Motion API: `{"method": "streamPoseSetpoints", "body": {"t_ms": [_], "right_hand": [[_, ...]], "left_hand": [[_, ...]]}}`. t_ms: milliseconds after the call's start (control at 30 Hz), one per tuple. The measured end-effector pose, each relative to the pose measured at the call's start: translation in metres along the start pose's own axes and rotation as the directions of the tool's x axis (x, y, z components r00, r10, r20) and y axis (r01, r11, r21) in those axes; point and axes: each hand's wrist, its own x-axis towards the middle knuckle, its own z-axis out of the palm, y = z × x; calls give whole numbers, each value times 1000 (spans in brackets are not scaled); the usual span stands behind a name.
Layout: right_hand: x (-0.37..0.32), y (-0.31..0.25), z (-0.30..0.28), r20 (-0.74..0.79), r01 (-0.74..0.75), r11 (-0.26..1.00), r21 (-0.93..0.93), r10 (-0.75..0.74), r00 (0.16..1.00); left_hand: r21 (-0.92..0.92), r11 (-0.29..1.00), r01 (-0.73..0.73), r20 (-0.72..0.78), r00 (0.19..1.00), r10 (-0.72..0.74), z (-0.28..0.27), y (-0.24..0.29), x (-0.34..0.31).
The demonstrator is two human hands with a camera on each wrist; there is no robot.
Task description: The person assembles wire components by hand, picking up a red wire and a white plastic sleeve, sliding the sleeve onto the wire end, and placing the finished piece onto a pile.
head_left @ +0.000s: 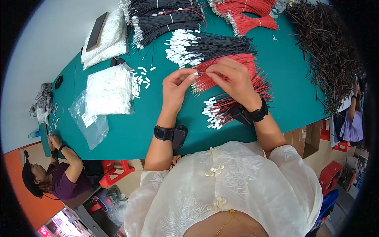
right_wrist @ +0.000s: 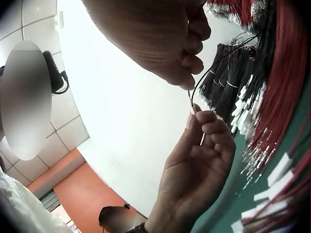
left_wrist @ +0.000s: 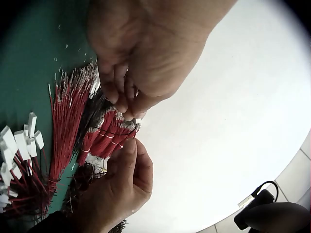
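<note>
My left hand (head_left: 175, 85) pinches a small white connector (right_wrist: 193, 110) between thumb and forefinger. Close to its right, my right hand (head_left: 233, 79) holds a thin wire by the fingertips, at the connector's end. A black wire (right_wrist: 201, 79) curves away from the connector in the right wrist view. Under the hands lies a bundle of red wires (head_left: 246, 61) with bare metal ends. Behind it are black wires (head_left: 227, 45) tipped with white connectors. Nearer my body, red and dark wires (head_left: 227, 104) also carry white connectors.
Loose white connectors (head_left: 141, 79) lie beside a full plastic bag (head_left: 109, 90) on the green table (head_left: 158, 55). Tied black bundles (head_left: 167, 23) and red bundles (head_left: 252, 23) sit at the back. A heap of dark wires (head_left: 327, 51) covers the right end. Another person (head_left: 65, 175) works at the left.
</note>
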Motion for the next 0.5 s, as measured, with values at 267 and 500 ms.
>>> {"method": "streamPoseSetpoints", "body": {"t_ms": [267, 500], "right_hand": [[0, -3, -1, 0, 3, 1000, -1, -3, 1000], [-1, -4, -2, 18, -22, 1000, -6, 22, 1000]], "left_hand": [[-8, 1000, -9, 11, 1000, 9, -1, -1, 1], [7, 1000, -12, 15, 1000, 12, 0, 0, -1]]}}
